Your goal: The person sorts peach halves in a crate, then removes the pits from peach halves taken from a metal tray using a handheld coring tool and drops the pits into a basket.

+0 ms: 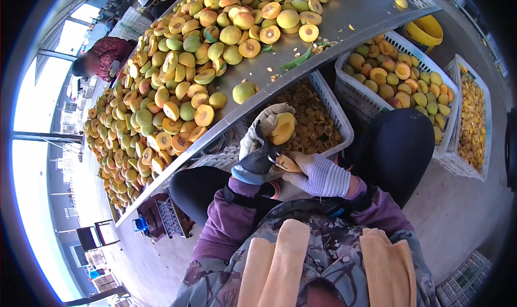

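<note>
My left hand (259,140), in a worn grey-white glove, is closed around a halved yellow peach (284,128), its cut face turned up. A striped white glove covers my right hand (326,176), which grips the wooden handle of a pitting tool (288,164). The tool's dark metal end points toward the left hand, just below the peach half; whether it touches the fruit I cannot tell. Both hands are above my lap, beside the edge of a metal table (334,31). A large heap of peaches (186,70), many halved, covers much of this table.
Below the hands, a white crate (335,103) holds brownish fruit pieces. Rightward stand a crate of peach halves (387,76), a crate of small yellow pieces (473,121) and a yellow bucket (429,32). A person (110,54) sits across the table. A blue jug (140,224) stands lower left.
</note>
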Tool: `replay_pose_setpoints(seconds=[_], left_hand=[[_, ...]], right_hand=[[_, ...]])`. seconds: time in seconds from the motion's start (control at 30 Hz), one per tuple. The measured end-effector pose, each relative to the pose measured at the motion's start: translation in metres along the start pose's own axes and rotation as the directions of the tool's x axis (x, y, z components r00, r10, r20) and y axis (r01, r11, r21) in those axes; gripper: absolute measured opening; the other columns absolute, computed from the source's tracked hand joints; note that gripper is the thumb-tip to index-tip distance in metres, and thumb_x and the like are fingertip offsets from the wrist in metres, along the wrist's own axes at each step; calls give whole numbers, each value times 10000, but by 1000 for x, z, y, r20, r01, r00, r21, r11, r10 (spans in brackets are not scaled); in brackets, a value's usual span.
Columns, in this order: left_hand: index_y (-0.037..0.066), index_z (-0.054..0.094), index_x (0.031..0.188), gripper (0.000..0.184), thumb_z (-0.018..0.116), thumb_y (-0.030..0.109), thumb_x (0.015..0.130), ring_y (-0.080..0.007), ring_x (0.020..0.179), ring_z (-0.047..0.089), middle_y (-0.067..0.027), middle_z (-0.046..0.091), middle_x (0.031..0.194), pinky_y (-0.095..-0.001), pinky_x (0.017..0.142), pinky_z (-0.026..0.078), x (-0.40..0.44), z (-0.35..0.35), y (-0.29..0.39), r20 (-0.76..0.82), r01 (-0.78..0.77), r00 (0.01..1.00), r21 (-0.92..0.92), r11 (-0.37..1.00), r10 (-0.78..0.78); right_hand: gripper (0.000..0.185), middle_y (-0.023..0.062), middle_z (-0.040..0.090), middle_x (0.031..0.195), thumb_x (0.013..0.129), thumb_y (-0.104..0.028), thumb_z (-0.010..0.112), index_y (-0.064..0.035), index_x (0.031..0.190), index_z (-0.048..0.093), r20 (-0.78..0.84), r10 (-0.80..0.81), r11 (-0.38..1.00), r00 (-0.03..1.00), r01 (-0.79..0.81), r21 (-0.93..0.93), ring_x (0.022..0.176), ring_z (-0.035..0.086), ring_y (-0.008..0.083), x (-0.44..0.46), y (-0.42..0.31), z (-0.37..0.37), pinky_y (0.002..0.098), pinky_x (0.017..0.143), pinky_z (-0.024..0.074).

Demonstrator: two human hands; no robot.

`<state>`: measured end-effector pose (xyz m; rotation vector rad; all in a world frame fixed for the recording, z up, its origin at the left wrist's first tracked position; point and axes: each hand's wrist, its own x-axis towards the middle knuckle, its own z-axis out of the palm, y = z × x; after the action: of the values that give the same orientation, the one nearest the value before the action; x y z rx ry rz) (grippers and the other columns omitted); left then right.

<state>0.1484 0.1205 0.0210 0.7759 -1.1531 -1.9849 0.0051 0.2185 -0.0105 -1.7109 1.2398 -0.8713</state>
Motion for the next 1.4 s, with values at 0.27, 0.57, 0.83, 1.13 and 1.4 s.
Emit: replay_pose_setpoints(seconds=[0.27, 0.57, 0.83, 1.13, 1.4], left_hand=[[16, 532, 1255, 383, 521, 282, 981, -163, 1110, 564, -76, 594, 1195, -311, 969, 451, 3, -13, -11, -7, -28, 1000, 137, 990, 29], [40, 542, 1233, 350, 498, 294, 996, -179, 1096, 571, -70, 585, 1198, -298, 930, 472, 6, -22, -11, -41, -132, 988, 275, 952, 149], [84, 425, 1340, 510, 459, 449, 985, -271, 1120, 583, -113, 575, 1257, -418, 939, 489, 14, -14, -4, -134, 18, 990, -231, 973, -51], [3, 410, 1357, 538, 614, 220, 908, -237, 1020, 591, -174, 592, 1170, -334, 912, 462, 101, 104, -10, 319, -512, 859, 540, 668, 401], [142, 600, 1200, 432, 611, 110, 769, -343, 1077, 592, -155, 567, 1258, -395, 922, 480, 84, -4, 52, 34, -60, 912, 997, 51, 408]], right_hand=[[373, 237, 646, 815, 866, -282, 661, 5, 1080, 558, -270, 41, 994, 962, -66, -84, 742, 642, 424, 8, 2, 0, 461, 635, 524], [302, 204, 647, 715, 874, -298, 613, -26, 984, 540, -45, 80, 927, 996, -91, -365, 682, 652, 394, -3, 4, -9, 476, 608, 521], [311, 199, 656, 738, 852, -302, 620, -25, 974, 552, 134, 276, 887, 952, -198, -417, 712, 659, 390, -8, 20, 7, 481, 630, 514], [342, 181, 674, 768, 878, -331, 576, -22, 1022, 600, 39, 267, 862, 963, -221, -457, 725, 675, 359, 0, 41, 13, 481, 632, 518], [387, 161, 651, 680, 873, -380, 597, -24, 1019, 556, -59, 199, 874, 978, -204, -441, 612, 649, 365, -7, 41, 9, 467, 561, 505]])
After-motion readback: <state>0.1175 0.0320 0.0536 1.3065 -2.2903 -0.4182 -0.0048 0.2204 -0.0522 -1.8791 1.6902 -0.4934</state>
